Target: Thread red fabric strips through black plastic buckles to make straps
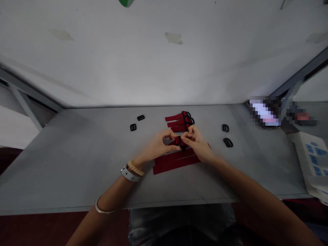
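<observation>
My left hand [160, 145] pinches a black strap buckle [177, 140] with red webbing running through it. From the other side, my right hand [196, 141] closes its fingertips on the same small piece, partly hiding it. Beneath both hands lie flat red webbing strips [169, 163] on the grey table. Just beyond them rests a group of red straps [176, 123] fitted with black buckles and rings [189, 119].
Two black slide buckles [133, 127] lie to the left, and two black D-shaped rings [228, 142] to the right. A white box with blue print [314, 157] stands at the right edge of the table [77, 164]. A white wall [153, 75] rises behind.
</observation>
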Demonstrator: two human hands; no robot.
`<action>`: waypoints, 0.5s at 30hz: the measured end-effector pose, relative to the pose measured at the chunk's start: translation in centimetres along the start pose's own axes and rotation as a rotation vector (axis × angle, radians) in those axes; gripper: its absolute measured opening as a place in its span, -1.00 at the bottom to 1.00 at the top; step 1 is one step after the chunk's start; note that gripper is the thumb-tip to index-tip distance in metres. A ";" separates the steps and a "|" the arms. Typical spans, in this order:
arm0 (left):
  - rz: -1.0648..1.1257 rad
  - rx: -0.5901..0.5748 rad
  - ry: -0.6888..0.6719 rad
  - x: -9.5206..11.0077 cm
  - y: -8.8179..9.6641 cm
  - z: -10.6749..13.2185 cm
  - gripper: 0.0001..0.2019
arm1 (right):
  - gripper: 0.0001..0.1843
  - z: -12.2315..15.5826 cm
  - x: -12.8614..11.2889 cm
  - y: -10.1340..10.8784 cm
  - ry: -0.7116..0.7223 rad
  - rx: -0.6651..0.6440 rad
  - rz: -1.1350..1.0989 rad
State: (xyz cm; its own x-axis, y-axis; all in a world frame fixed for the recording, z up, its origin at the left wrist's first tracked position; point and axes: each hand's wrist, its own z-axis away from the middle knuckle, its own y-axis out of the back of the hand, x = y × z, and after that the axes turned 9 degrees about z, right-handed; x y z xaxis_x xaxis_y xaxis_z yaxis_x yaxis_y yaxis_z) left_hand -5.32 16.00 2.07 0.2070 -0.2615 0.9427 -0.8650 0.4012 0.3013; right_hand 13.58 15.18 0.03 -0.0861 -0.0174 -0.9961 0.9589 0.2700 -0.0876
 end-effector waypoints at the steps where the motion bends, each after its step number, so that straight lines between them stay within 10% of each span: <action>1: -0.011 0.000 0.000 0.0 0.0 0.0 -0.69 | -0.49 0.1 0.0 -0.1 -0.006 0.012 0.001; 15: -0.180 0.104 -0.030 -0.2 0.0 0.1 -0.76 | -0.65 0.1 -0.2 0.2 0.192 -0.085 0.371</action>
State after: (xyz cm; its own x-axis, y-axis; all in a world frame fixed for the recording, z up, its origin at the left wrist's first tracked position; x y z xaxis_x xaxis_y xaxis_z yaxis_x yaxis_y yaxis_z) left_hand -5.41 15.95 1.86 0.3503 -0.3475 0.8698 -0.8579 0.2536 0.4469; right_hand 13.87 15.11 0.25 0.2038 0.2737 -0.9400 0.9094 0.3027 0.2853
